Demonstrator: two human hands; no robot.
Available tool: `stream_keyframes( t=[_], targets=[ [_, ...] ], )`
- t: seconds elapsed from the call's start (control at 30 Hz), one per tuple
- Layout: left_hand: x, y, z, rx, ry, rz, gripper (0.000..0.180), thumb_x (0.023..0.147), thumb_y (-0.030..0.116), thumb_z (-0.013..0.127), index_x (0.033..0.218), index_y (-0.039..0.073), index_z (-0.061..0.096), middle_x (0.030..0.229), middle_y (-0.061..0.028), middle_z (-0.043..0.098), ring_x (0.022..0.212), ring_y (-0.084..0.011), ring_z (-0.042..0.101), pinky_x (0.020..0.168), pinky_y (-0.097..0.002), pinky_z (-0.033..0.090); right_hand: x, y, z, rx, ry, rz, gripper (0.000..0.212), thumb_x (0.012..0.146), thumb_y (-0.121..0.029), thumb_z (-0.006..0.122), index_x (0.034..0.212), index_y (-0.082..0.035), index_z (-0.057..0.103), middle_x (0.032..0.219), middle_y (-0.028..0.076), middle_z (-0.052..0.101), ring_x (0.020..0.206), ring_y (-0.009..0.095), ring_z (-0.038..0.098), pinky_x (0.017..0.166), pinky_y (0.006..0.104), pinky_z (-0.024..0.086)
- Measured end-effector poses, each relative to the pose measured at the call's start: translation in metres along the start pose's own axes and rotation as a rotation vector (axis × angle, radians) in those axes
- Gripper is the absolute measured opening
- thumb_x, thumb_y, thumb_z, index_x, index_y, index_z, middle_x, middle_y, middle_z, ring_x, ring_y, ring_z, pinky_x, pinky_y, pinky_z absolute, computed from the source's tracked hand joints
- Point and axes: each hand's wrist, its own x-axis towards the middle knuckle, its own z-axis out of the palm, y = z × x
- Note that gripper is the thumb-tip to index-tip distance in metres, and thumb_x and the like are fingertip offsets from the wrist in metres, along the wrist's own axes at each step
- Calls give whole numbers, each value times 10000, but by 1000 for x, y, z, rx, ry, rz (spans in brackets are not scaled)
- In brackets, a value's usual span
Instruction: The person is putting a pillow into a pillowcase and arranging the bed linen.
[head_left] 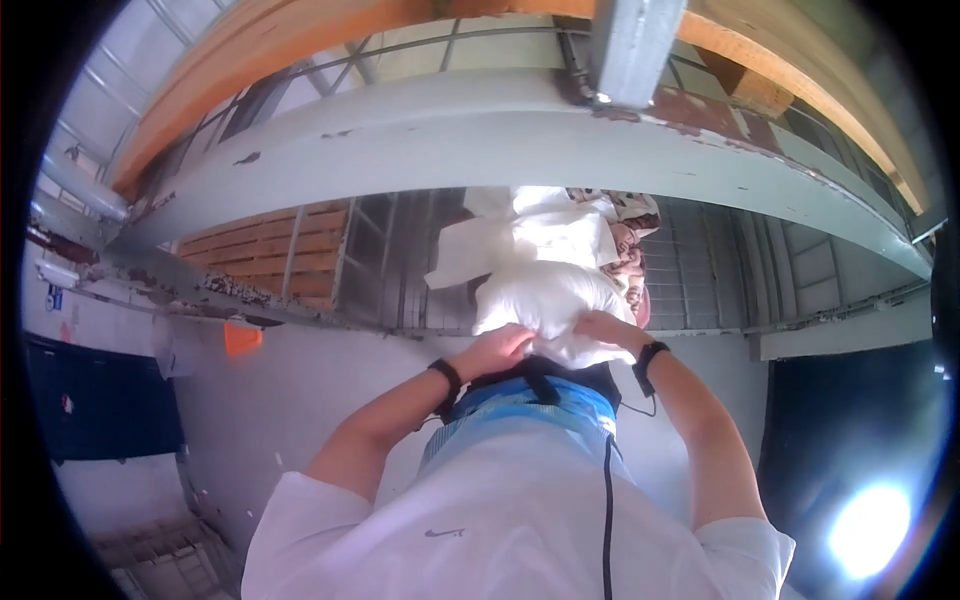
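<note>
A plump white pillow-like bundle [545, 295] lies in front of my waist, at the near edge of a metal rack shelf. My left hand [508, 345] pinches its near left edge, fingers closed on the white material. On the near right edge my right hand [603, 328] is closed too, gripping a fold of it. Whether the bundle is cloth or soft plastic I cannot tell. Just behind it lie more white pieces [560, 238], crumpled and overlapping. Patterned brown and pink fabric [630, 250] sticks out along their right side.
A grey metal beam [400, 150] with chipped paint crosses above the shelf, with an orange beam [270, 60] higher up. Wooden slats [265, 255] stand at the left. The wire-mesh shelf [690, 270] extends right. An orange piece [242, 339] is at left; a bright light [870, 530] glares lower right.
</note>
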Motion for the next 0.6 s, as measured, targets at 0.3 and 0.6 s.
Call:
stream_keyframes(
  t=[0.3, 0.6],
  targets=[
    [39, -22, 12, -280, -210, -425, 512, 739, 212, 639, 1173, -22, 501, 1030, -209, 613, 914, -333, 612, 808, -399, 490, -14, -45, 1, 71, 23, 116, 423, 752, -396, 679, 844, 17, 675, 713, 101, 626, 719, 181, 581, 676, 323, 451],
    [42, -9, 8, 372, -1, -331, 469, 714, 285, 638, 1108, 46, 553, 883, -132, 652, 855, -298, 619, 848, -428, 414, -5, -46, -3, 170, 180, 224, 380, 767, -363, 721, 789, 13, 673, 642, 30, 556, 621, 120, 502, 587, 293, 414]
  ],
)
